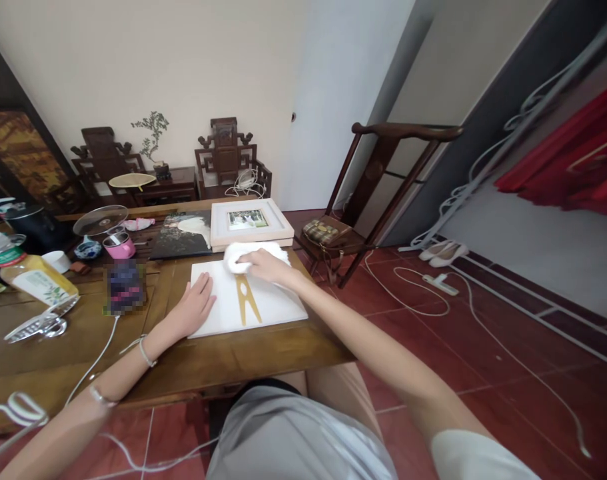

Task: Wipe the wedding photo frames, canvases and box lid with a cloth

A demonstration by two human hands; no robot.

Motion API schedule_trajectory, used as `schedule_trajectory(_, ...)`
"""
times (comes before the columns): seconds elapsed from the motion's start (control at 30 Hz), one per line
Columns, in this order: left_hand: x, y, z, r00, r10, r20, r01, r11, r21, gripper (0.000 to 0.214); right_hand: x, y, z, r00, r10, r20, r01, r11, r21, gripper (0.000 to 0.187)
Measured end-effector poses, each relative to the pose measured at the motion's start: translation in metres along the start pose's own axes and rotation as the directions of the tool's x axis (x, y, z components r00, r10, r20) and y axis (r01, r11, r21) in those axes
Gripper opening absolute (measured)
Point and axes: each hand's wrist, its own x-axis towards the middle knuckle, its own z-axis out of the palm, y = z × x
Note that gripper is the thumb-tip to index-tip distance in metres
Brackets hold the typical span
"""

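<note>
A white flat board (278, 303) lies on the wooden table (263, 350) in front of me, with a gold stand (246, 300) hinged to its middle. My left hand (193, 308) rests flat on the board's left edge, fingers spread. My right hand (266, 265) presses a white cloth (236, 254) against the board's far edge. Just behind the cloth stands a white picture frame (250, 223) with a photo in it.
A dark photo print (182, 235) lies left of the frame. A pink cup (119, 246), a desk fan (100, 220), a bottle (36, 279) and a white cable (96, 360) crowd the table's left. A wooden chair (363, 200) stands to the right; a power strip (440, 283) lies on the floor.
</note>
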Motion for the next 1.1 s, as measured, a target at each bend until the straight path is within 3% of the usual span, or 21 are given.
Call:
schedule_trajectory(0.2, -0.002, 0.002, -0.002, 1.000, 0.007, -0.009, -0.007, 1.000, 0.007, 0.056, -0.048, 0.043, -0.020, 0.992, 0.091, -0.083, -0.093, 0.995, -0.025, 0.053)
schedule_trajectory(0.33, -0.001, 0.001, -0.001, 0.999, 0.022, -0.026, -0.022, 1.000, 0.011, 0.055, -0.059, 0.050, -0.020, 0.990, 0.112, -0.090, -0.115, 0.993, -0.031, 0.052)
schedule_trajectory(0.5, -0.001, 0.001, 0.000, 1.000, 0.014, -0.010, -0.014, 1.000, 0.013, 0.056, -0.077, 0.028, -0.008, 0.997, 0.076, -0.016, -0.077, 0.994, -0.073, 0.052)
schedule_trajectory(0.8, -0.001, 0.000, 0.002, 0.999, 0.014, -0.032, -0.014, 1.000, 0.013, 0.054, -0.155, -0.048, -0.014, 0.981, 0.022, 0.192, 0.000, 0.993, -0.117, 0.060)
schedule_trajectory(0.93, -0.001, 0.000, 0.002, 0.999, 0.034, -0.032, -0.033, 0.999, 0.016, 0.054, -0.148, -0.046, -0.012, 0.983, 0.029, 0.182, -0.005, 0.992, -0.127, 0.061)
schedule_trajectory(1.1, -0.001, 0.000, 0.000, 0.999, 0.042, -0.014, -0.042, 0.999, 0.025, 0.054, -0.107, -0.001, -0.008, 0.994, -0.010, 0.108, 0.024, 0.992, -0.125, 0.056)
